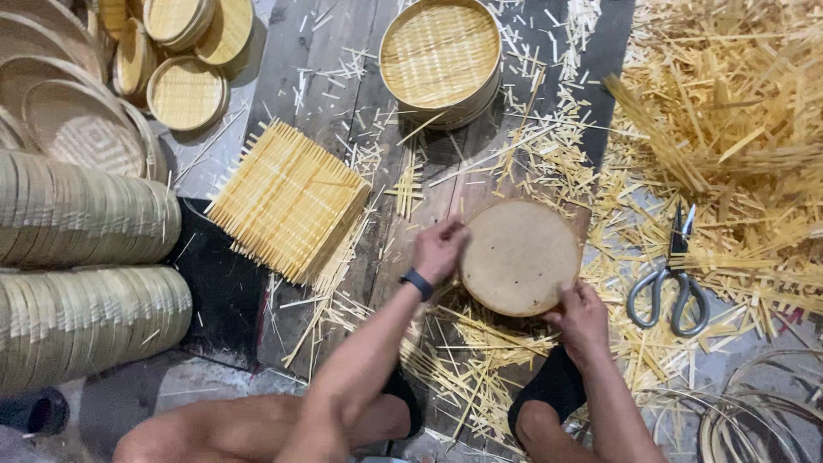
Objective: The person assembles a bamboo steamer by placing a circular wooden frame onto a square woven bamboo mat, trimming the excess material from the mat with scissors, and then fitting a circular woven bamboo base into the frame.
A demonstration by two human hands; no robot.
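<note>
A round wooden disc (519, 255) lies on a bed of bamboo strips on the floor. My left hand (438, 249), with a dark band at the wrist, grips the disc's left edge. On the lower right edge my right hand (583, 319) clasps the same disc. A square stack of woven bamboo mats (289, 201) sits to the left of my left hand. Beyond the disc stands a round woven bamboo basket (441, 57). Grey-handled scissors (671, 279) rest on the strips just right of the disc.
Rolled stacks of bamboo rims (81, 214) lie at the left, with round woven lids (184, 90) behind them. A large heap of loose bamboo strips (729, 111) fills the right. Thin hoops (754, 420) lie at the bottom right. My feet in dark socks (553, 386) sit below the disc.
</note>
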